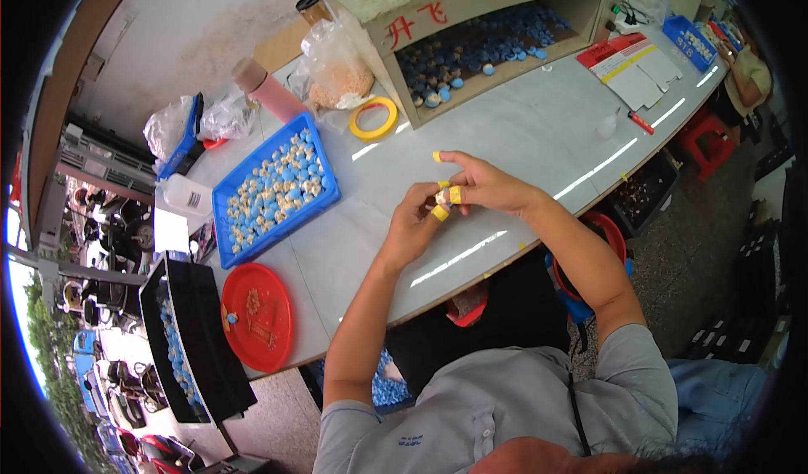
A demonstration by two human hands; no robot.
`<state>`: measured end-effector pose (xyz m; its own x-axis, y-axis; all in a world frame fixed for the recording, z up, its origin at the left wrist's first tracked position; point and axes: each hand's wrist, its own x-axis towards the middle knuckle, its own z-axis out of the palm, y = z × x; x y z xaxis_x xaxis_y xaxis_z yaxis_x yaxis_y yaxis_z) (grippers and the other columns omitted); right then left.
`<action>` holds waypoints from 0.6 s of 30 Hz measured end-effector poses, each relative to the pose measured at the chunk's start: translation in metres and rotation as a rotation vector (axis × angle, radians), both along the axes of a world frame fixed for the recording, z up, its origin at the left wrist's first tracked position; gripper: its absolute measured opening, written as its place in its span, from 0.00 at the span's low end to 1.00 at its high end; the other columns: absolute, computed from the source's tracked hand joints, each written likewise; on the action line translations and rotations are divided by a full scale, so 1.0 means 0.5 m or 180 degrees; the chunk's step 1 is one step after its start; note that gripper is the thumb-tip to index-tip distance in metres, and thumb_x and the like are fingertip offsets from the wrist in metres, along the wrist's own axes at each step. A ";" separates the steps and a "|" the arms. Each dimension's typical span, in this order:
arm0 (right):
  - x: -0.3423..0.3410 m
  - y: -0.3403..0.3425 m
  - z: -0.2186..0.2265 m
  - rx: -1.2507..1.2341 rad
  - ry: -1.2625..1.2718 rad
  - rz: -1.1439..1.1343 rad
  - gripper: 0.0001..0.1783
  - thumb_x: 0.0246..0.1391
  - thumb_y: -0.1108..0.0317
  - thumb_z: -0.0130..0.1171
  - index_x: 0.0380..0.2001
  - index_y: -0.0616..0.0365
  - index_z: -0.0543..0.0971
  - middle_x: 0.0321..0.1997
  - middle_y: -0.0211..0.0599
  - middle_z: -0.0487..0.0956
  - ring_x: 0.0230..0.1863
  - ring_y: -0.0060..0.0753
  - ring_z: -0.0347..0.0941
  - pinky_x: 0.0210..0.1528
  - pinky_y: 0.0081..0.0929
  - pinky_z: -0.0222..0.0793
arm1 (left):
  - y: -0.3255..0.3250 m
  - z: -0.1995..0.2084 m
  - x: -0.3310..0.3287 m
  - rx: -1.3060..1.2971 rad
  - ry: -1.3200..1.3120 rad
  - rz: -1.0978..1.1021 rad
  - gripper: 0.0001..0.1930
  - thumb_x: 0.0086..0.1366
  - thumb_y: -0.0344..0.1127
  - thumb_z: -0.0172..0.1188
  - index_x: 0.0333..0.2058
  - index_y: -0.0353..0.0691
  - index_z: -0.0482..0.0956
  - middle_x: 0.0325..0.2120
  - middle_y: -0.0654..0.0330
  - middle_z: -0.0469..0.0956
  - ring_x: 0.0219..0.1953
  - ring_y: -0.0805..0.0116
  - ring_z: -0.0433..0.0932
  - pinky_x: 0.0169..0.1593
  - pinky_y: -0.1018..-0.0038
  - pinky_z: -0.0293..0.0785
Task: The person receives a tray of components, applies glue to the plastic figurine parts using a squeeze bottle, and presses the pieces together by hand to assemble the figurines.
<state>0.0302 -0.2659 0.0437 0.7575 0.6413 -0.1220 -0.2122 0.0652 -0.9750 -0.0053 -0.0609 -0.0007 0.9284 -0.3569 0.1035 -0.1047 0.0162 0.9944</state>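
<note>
My left hand and my right hand meet above the grey tabletop, right of the blue tray. Yellow tape wraps several of the fingertips. Pinched between both hands is a small whitish piece, partly covered by the fingers; its exact kind is too small to make out. The right index finger stretches away from the pinch, while the left fingers are curled in. To the left, the blue tray holds many small blue-and-cream pieces.
A red plate with small scraps and a black crate stand at the left. Behind my hands are a yellow tape roll, a clear bag, a pink bottle and a wooden box. Papers and a red marker lie right.
</note>
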 end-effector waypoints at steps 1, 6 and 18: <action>-0.016 -0.005 0.002 0.0004 0.0059 0.0092 0.40 0.58 0.70 0.59 0.68 0.61 0.52 0.37 0.36 0.77 0.33 0.21 0.71 0.35 0.18 0.68 | -0.001 0.022 -0.016 0.0416 -0.0224 -0.0040 0.21 0.66 0.33 0.60 0.55 0.35 0.68 0.48 0.60 0.71 0.45 0.72 0.74 0.49 0.76 0.70; -0.083 0.017 0.010 0.0286 0.0004 0.0387 0.37 0.57 0.67 0.59 0.66 0.62 0.57 0.34 0.34 0.77 0.32 0.20 0.69 0.35 0.19 0.66 | -0.004 0.090 -0.147 0.0852 -0.0673 0.0583 0.23 0.57 0.30 0.65 0.52 0.35 0.70 0.47 0.55 0.70 0.44 0.69 0.74 0.39 0.76 0.71; -0.263 0.079 -0.073 -0.0155 -0.0580 -0.0209 0.11 0.59 0.71 0.48 0.41 0.63 0.76 0.29 0.31 0.75 0.25 0.18 0.69 0.24 0.13 0.60 | 0.081 -0.216 -0.739 -0.1415 0.0526 0.5016 0.13 0.67 0.28 0.55 0.48 0.29 0.70 0.38 0.56 0.78 0.34 0.75 0.76 0.36 0.81 0.75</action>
